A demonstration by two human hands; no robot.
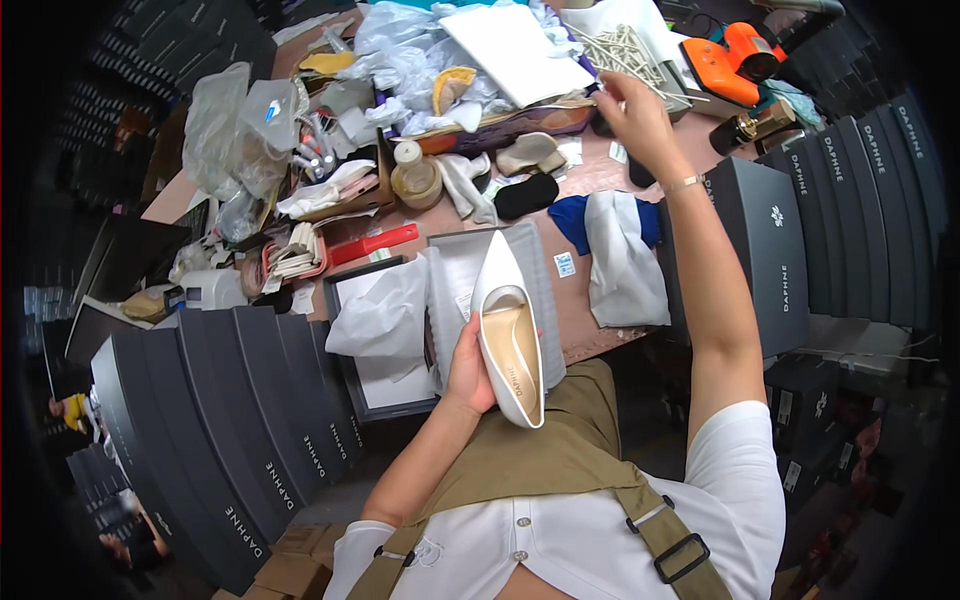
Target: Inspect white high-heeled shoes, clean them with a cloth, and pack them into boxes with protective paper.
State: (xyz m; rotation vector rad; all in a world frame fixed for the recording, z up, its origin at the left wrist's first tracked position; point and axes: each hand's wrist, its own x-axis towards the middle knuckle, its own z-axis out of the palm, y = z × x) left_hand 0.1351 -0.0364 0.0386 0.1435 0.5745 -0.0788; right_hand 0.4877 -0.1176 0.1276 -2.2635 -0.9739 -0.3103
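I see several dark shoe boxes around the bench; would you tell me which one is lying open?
The open box lies on the bench just left of the white shoe in the left hand, white tissue paper spilling from it. The stacked boxes either side are closed.

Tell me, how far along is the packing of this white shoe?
Done: an open box lined with tissue paper lies ready. In hand: the left hand holds the white shoe; the right hand reaches the pale sticks. Left: the shoe is not yet boxed.
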